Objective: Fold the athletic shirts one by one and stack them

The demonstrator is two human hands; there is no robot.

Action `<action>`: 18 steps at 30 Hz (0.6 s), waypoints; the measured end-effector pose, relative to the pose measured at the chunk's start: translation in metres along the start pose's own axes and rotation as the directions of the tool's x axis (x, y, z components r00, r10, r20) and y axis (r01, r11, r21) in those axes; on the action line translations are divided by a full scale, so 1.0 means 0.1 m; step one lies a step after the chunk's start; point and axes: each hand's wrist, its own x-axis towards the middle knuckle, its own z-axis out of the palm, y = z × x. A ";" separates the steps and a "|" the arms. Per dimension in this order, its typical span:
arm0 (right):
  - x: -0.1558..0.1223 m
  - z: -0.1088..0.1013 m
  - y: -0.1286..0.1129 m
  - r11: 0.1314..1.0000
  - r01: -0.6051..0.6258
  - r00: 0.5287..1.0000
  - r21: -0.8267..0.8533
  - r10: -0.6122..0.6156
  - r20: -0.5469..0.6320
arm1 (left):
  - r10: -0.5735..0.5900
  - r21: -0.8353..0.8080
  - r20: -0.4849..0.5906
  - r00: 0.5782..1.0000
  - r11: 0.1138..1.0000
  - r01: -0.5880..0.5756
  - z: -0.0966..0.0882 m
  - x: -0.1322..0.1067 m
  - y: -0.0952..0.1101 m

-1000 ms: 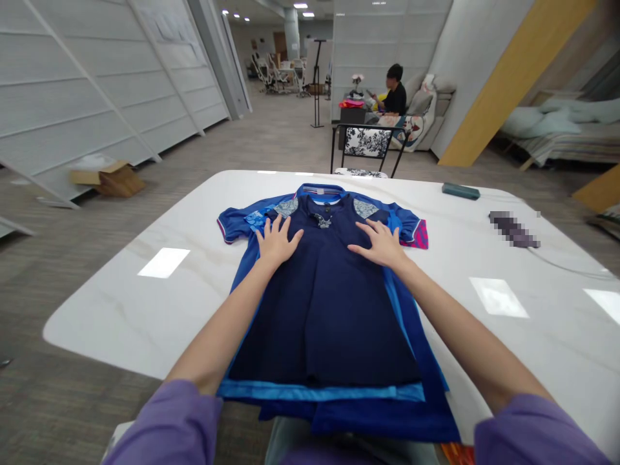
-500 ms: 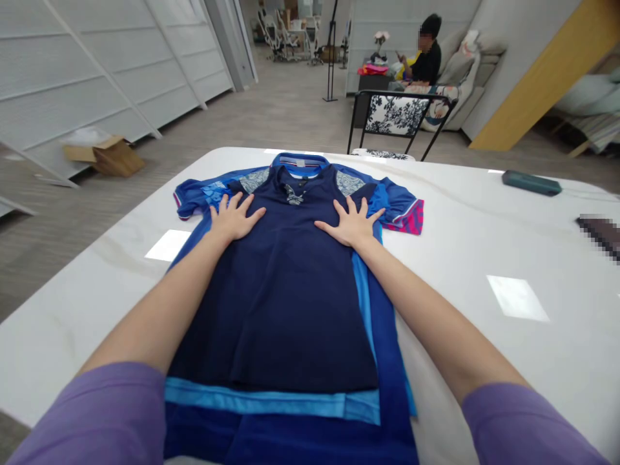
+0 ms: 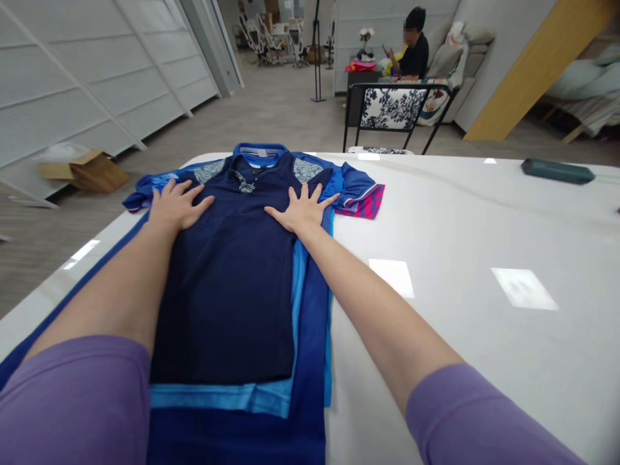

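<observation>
A dark navy shirt (image 3: 227, 284) lies flat on top of a stack of blue shirts (image 3: 310, 310) on a white table (image 3: 460, 258). My left hand (image 3: 175, 203) rests flat on the navy shirt's left shoulder area, fingers spread. My right hand (image 3: 300, 210) lies flat near the right shoulder, fingers spread too. A blue sleeve with a pink-striped cuff (image 3: 363, 197) sticks out to the right of the stack. Both of my arms wear purple sleeves.
A dark teal case (image 3: 557, 171) lies at the table's far right. A black-framed chair with floral fabric (image 3: 392, 110) stands beyond the table. A person in black sits on a sofa further back. A cardboard box (image 3: 82, 169) lies on the floor at left.
My view has shifted right and lower, so the shirts now sit further left in the frame. Both hands have stayed flat on the navy shirt's upper part.
</observation>
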 end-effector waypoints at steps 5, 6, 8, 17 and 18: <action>-0.48 -0.51 -0.42 0.994 -0.082 0.995 -0.065 0.079 -0.053 | -0.005 -0.042 -0.229 0.973 0.999 -0.004 -0.36 -1.08 0.39; -0.73 -0.63 -0.54 0.995 -0.044 0.998 -0.095 0.040 -0.044 | 0.000 -0.072 -0.198 0.980 0.997 -0.014 -0.43 -1.43 0.41; -1.37 -0.80 -0.75 0.986 0.087 0.996 -0.143 -0.083 0.031 | 0.075 -0.111 -0.110 0.991 0.990 -0.087 -0.53 -2.18 0.34; -3.58 -0.99 -1.48 0.923 0.282 0.909 -0.262 -0.170 0.381 | 0.106 -0.147 0.041 0.994 0.984 -0.099 -0.73 -3.75 -0.21; -3.67 -1.06 -1.54 0.916 0.276 0.915 -0.290 -0.159 0.370 | 0.107 -0.148 0.036 0.994 0.984 -0.100 -0.79 -3.76 -0.20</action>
